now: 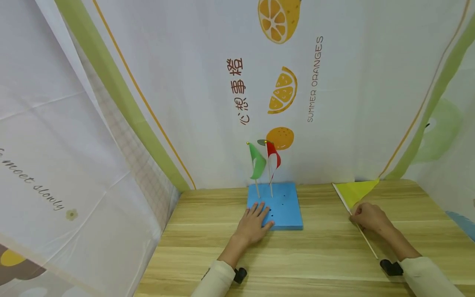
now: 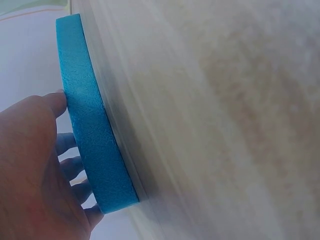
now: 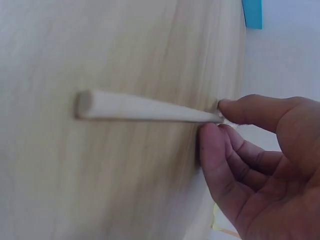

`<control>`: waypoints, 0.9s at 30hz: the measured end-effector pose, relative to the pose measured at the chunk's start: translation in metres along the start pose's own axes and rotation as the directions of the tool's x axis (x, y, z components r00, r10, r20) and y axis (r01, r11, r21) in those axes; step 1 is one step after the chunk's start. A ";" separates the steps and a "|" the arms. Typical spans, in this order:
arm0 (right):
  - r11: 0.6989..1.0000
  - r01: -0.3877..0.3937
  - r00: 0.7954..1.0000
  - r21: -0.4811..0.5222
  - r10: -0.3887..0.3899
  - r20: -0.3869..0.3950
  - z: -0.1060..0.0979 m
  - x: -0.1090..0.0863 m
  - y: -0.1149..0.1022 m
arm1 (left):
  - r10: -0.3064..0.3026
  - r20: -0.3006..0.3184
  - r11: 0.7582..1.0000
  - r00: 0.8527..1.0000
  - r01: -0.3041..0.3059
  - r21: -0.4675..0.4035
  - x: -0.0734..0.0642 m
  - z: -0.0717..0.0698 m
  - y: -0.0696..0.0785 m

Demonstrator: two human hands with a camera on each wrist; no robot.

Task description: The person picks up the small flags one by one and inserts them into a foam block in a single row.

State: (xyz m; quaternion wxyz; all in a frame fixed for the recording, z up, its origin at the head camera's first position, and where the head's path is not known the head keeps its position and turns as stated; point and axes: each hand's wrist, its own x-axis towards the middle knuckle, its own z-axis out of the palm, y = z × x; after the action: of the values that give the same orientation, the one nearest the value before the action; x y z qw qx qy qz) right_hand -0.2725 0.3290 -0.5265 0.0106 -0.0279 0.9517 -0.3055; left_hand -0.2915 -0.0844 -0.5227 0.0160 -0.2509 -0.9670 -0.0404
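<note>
My left hand [image 1: 251, 226] rests with spread fingers on the left front part of a blue foam block [image 1: 285, 216]. In the left wrist view its thumb touches the block's side edge [image 2: 90, 115]. A small green flag [image 1: 258, 165] and a red flag [image 1: 272, 150] stand upright in the block's back left, with several small holes near them. Off to the right, a yellow flag [image 1: 352, 192] lies on the table. My right hand [image 1: 371, 218] pinches its wooden stick [image 3: 135, 106] between thumb and fingers, partway along.
A wood-grain table [image 1: 319, 260] carries everything. Behind it hangs a white curtain [image 1: 193, 103] printed with oranges, and more printed cloth [image 1: 55, 123] closes in the left side. Black wrist mounts [image 1: 391, 267] sit below both hands.
</note>
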 end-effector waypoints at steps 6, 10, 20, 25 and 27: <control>0.996 -0.073 0.997 0.050 0.071 0.041 0.000 -0.002 -0.008 | 0.005 -0.003 1.000 1.000 -0.005 0.004 -0.001 0.002 0.000; 0.995 -0.082 0.996 0.052 0.080 0.041 -0.001 -0.004 -0.012 | 0.005 -0.001 1.000 1.000 -0.005 0.006 -0.001 0.001 0.000; 0.995 -0.091 0.996 0.031 0.090 0.021 -0.002 -0.005 -0.015 | 0.002 -0.002 1.000 1.000 -0.002 -0.018 0.000 0.000 0.000; 0.995 -0.081 0.996 0.061 0.079 0.031 -0.002 -0.003 -0.014 | 0.011 -0.020 1.000 1.000 -0.011 -0.019 -0.001 -0.001 -0.001; 0.994 -0.077 0.997 0.074 0.075 0.033 -0.001 -0.002 -0.013 | 0.012 -0.023 1.000 1.000 -0.013 -0.021 -0.002 -0.001 -0.001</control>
State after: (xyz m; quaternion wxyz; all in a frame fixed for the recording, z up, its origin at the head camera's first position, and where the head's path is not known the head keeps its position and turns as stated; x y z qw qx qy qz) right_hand -0.2696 0.3190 -0.5181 0.0375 0.0041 0.9396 -0.3403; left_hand -0.2901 -0.0861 -0.5216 0.0244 -0.2567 -0.9647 -0.0534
